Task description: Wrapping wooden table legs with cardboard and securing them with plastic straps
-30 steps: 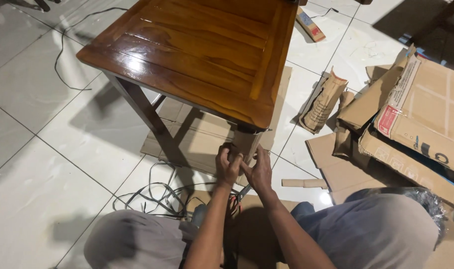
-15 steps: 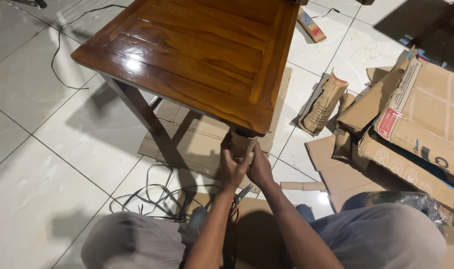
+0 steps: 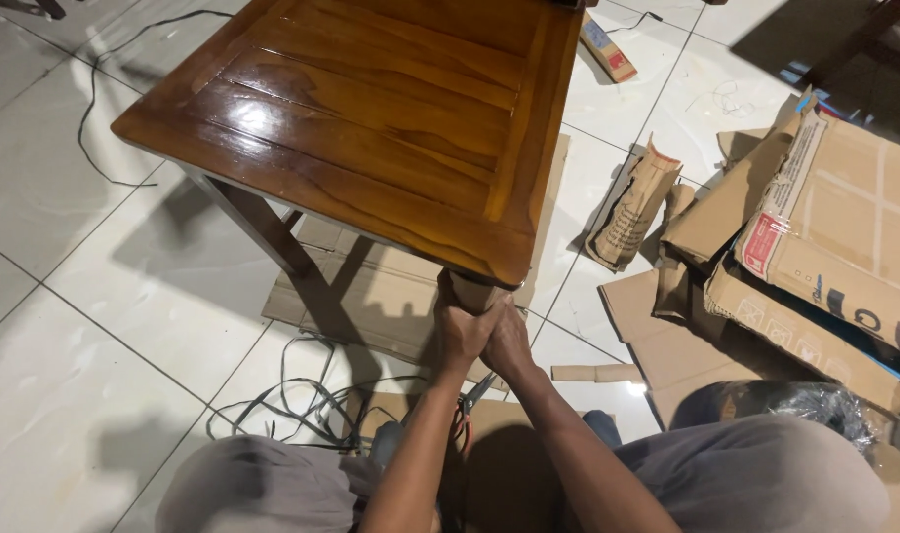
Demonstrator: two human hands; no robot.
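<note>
Left hand (image 3: 462, 331) and right hand (image 3: 507, 338) both squeezed tight around wrapped table leg (image 3: 472, 294), shiny brown table (image 3: 371, 128) at 12 o'clock, cardboard boxes (image 3: 835, 237) at 3 o'clock

We sit low, both knees spread wide at the bottom of the view, clad in grey cloth. Both forearms run up from between the knees and meet ahead of us. Our left hand (image 3: 460, 331) is closed in a grip, fingers curled round and knuckles facing us, thumb side up. Our right hand (image 3: 507, 341) presses close beside it, touching it, fingers likewise wrapped and the back of the hand turned up and to the right. The wrists are nearly straight, the left forearm steeper, the right one slanting in from the right. Both arms are bare.
</note>
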